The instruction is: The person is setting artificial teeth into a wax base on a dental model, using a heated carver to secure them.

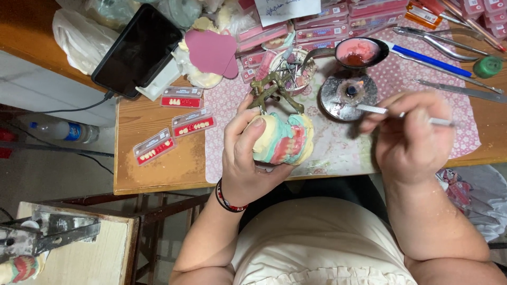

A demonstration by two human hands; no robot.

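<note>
Left hand (247, 158) fingers clamped around the cream plaster dental cast with pink wax gums and a row of teeth (282, 138); thumb across the front, cast lifted off the bench (158, 169), tilted toward the viewer. Brass-coloured metal articulator frame (274, 88) sticks up from the cast's far side.

Right hand (409, 138) fingers pinched together on a thin silver metal wax tool (377, 110), pencil grip, held roughly level. Its tip sits over the small round metal burner (348, 94), well apart from the cast. Flame too blurred to confirm.

Behind the burner: metal spoon with melted pink wax (360, 51). Small round dish of burs (291, 66) just left of it.

Judgement on doing the step well:
- warm the tip only, briefly; overheated metal will flood the wax
- go straight to the gum line while it's hot
- brace the right wrist on the bench edge, steady the cast with the left thumb
- light strokes, keep off the set teeth

Further out: patterned pink-and-white cloth mat (338, 150) under the work, three red tooth cards (182, 120) on bare wood to the left, black tablet (138, 50) propped behind them, stacked pink boxes (322, 26) at the back, metal pliers and a blue pen (430, 58) to the right.
</note>
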